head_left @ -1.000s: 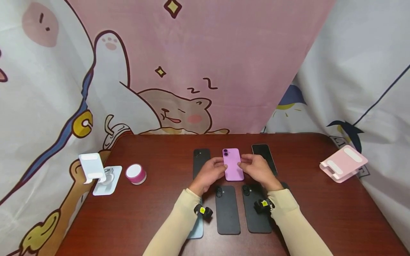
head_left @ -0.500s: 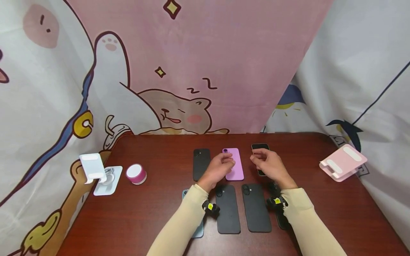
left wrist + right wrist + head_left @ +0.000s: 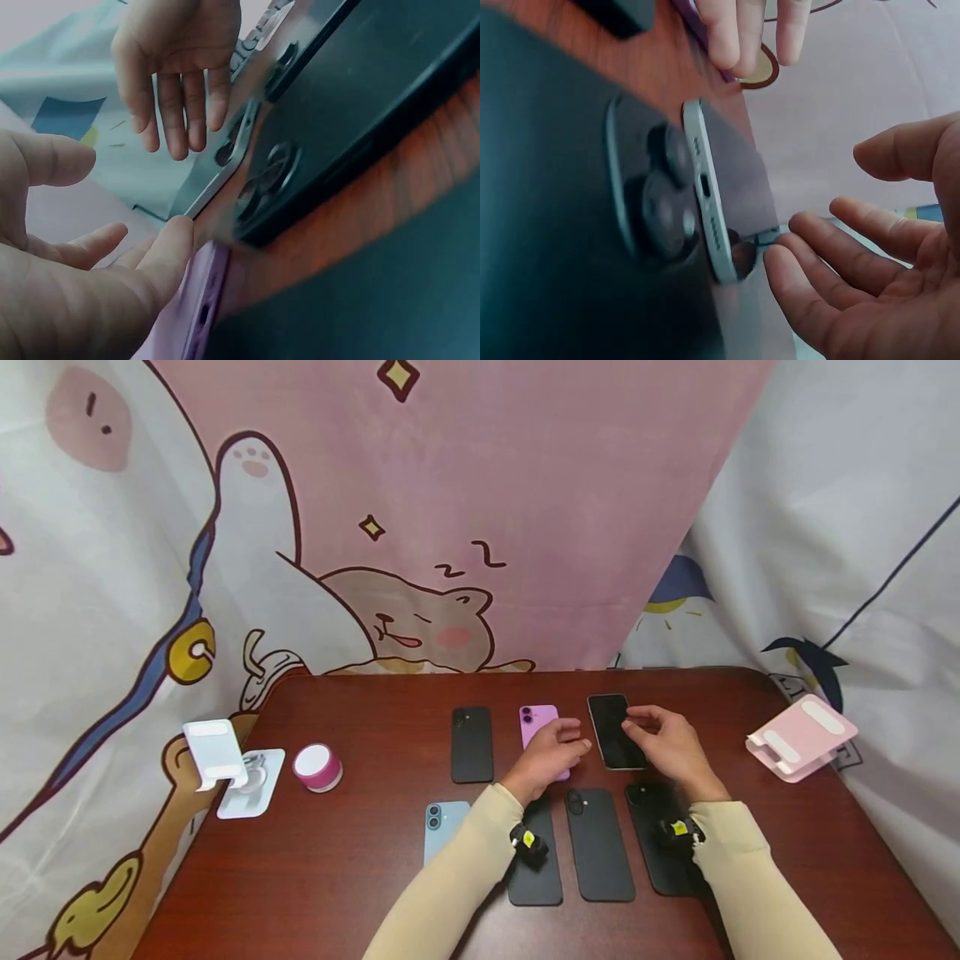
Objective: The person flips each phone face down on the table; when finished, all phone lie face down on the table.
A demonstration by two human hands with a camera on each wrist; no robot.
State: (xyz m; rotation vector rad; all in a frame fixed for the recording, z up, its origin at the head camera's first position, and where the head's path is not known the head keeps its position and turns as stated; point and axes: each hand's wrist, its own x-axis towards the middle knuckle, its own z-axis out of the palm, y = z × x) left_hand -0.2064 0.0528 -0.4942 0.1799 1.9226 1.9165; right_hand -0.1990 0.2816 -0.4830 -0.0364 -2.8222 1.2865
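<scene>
My left hand hovers over the right side of a pink-purple phone, covering part of it, with relaxed fingers and nothing held. To its right lies a phone with its dark screen up. My right hand is at that phone's right edge, fingers loosely bent; whether they touch it cannot be told from the head view. In the right wrist view, the fingers of the right hand are spread beside the phone's silver edge, gripping nothing. The left wrist view has the purple phone's edge below the left fingers.
A black phone lies at back left. In front are a light blue phone, a dark grey phone and two black phones, partly under my forearms. A pink jar, white stand and pink stand flank them.
Both hands have left the purple phone's sides and moved right. My left hand now hovers over its right part; the right hand has passed across to the screen-up phone's right edge.
</scene>
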